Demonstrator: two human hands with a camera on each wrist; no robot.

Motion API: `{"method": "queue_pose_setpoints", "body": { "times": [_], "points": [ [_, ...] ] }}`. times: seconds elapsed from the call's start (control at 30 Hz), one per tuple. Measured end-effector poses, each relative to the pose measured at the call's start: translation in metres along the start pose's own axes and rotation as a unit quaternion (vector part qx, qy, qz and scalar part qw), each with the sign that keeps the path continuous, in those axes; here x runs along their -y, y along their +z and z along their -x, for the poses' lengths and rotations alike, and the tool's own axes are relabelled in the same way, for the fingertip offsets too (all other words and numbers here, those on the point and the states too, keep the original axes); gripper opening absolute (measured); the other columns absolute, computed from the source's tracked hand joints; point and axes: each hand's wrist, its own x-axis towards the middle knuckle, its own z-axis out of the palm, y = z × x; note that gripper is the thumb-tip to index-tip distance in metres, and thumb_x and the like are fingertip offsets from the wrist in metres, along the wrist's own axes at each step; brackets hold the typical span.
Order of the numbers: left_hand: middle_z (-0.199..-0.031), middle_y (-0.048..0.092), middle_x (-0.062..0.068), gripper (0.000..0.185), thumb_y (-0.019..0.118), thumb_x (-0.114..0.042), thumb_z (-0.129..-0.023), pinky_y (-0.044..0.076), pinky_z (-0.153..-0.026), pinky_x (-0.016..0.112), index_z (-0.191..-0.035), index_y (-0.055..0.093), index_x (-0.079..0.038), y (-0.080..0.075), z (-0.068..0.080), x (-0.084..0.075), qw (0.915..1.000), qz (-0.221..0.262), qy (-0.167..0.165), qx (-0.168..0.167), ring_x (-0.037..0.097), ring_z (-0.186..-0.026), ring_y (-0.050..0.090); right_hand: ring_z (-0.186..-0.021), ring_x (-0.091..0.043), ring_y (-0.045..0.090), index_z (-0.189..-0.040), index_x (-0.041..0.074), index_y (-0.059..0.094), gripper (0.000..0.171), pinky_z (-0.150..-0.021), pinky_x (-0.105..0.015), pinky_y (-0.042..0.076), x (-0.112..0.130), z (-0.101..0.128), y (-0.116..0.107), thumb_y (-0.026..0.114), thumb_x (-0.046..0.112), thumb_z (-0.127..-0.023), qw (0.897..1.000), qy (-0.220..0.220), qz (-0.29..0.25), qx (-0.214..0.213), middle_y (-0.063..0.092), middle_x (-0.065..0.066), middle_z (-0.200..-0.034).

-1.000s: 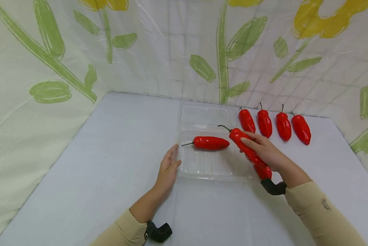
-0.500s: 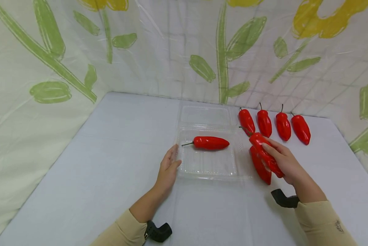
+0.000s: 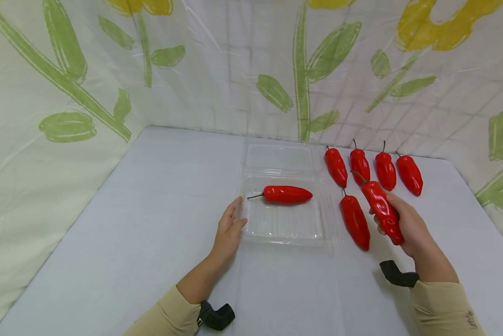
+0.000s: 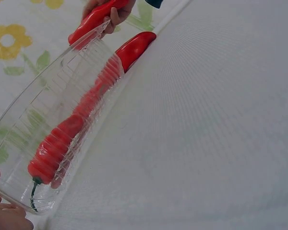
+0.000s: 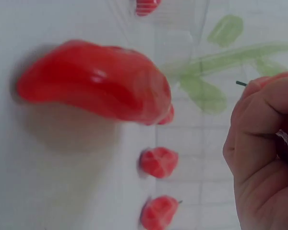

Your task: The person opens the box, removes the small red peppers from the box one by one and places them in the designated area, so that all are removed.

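Note:
A clear plastic clamshell container stands on the table with its lid folded back. One red chili pepper lies crosswise in its tray, stem to the left. My left hand holds the tray's left edge between thumb and fingers, also seen in the left wrist view. My right hand grips another red chili pepper above the table, its stem pointing away from me. Just left of that hand, a loose red chili pepper lies on the table beside the container. My right fingers curl round the held pepper in the right wrist view.
Several more red chili peppers lie in a row at the back right, among them a leftmost pepper near the lid and a rightmost pepper. White table extends left of the container. A flower-patterned curtain borders the table's back.
My right hand has drawn the held pepper from above the tray's right side to the right, past the loose pepper, which now shows fully. The left hand has stayed at the container.

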Motion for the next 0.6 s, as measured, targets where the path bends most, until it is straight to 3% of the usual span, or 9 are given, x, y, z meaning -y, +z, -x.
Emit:
{"method": "queue_pose_setpoints", "body": {
  "times": [0.07,0.27,0.47,0.6],
  "points": [
    [-0.155,0.023,0.008,0.053,0.036,-0.001,-0.093,0.017,-0.117,0.041,-0.145,0.025,-0.002,0.0,0.0,-0.001,1.0,0.0,0.0,-0.001,0.021,-0.145,0.017,-0.082,-0.004,0.057,-0.147,0.02,0.017,0.06,-0.063,-0.022,0.055,-0.001,0.0,-0.004,0.038,0.043,-0.096,1.0,-0.001,-0.008,-0.004,0.058,0.016,-0.094],
    [-0.155,0.023,0.008,0.053,0.035,0.0,-0.093,0.017,-0.117,0.041,-0.145,0.025,-0.002,0.0,0.001,-0.002,1.0,0.004,-0.001,-0.003,0.021,-0.144,0.017,-0.091,-0.004,0.049,-0.151,0.024,0.001,0.072,-0.071,-0.025,0.056,-0.006,-0.004,-0.015,0.038,0.048,-0.095,0.999,0.021,0.039,-0.01,0.044,0.015,-0.107],
    [-0.155,0.022,0.011,0.054,0.036,0.001,-0.092,0.017,-0.117,0.042,-0.144,0.024,0.0,0.001,0.0,-0.003,0.9999,0.006,0.008,0.003,0.023,-0.144,0.017,-0.091,0.0,0.054,-0.151,0.029,0.001,0.07,-0.075,-0.026,0.056,-0.015,-0.005,-0.028,0.041,0.043,-0.095,1.0,0.015,0.018,0.01,0.04,0.015,-0.112],
    [-0.154,0.022,0.013,0.055,0.036,0.002,-0.091,0.016,-0.117,0.043,-0.144,0.024,0.002,0.001,0.0,-0.004,0.9999,0.007,0.013,0.006,0.025,-0.144,0.017,-0.094,-0.001,0.051,-0.15,0.034,0.0,0.069,-0.075,-0.024,0.055,-0.02,-0.008,-0.032,0.04,0.046,-0.095,0.999,0.024,0.031,0.005,0.04,0.011,-0.117]
  ]
}}
